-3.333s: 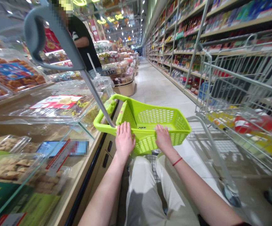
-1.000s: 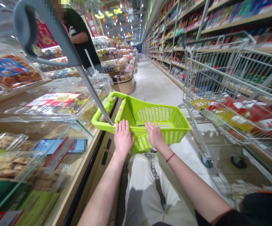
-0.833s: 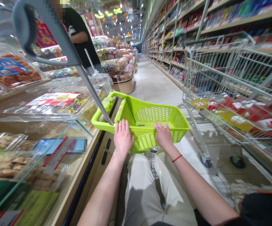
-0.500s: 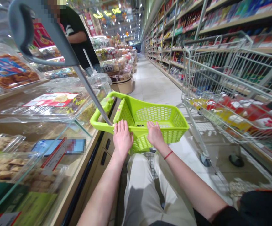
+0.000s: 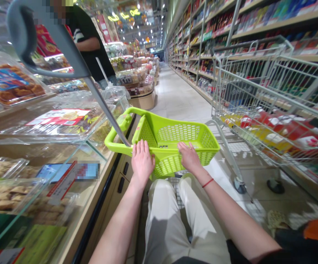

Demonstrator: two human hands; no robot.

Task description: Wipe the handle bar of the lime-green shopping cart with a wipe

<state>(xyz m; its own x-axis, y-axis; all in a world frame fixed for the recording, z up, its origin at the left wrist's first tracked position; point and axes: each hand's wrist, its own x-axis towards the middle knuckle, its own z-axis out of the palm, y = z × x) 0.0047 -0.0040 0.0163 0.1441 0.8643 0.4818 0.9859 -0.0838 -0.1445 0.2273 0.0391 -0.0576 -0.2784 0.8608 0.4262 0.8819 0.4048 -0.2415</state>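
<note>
My left hand (image 5: 141,163) lay flat on the near edge of the lime-green plastic basket (image 5: 175,132), its left fingers (image 5: 138,148) slightly spread and pinching nothing. My right hand (image 5: 189,157) rested further along the same edge, its right fingers (image 5: 184,147) sitting closer together, also not pinching. I could not tell how hard either hand pressed. A red string (image 5: 207,182) circled my right wrist.

The basket sat straight ahead of me, just above my beige trousers (image 5: 164,220), with a wire grid (image 5: 175,189) showing between my knees beneath it. A grey looped handle (image 5: 24,33) on a metal rod (image 5: 106,113) slanted down past my left hand, its lower end touching the basket's near left corner.

To my left ran a glass display case (image 5: 65,154) holding clear tubs of baked snacks (image 5: 13,91). A person in a dark shirt (image 5: 89,47) stood beyond it. To my right, a wire shopping cart (image 5: 258,88) stood well apart from the basket, in front of long shelves of packaged goods (image 5: 271,25). A pale tiled floor (image 5: 181,95) stretched down the aisle between them.
</note>
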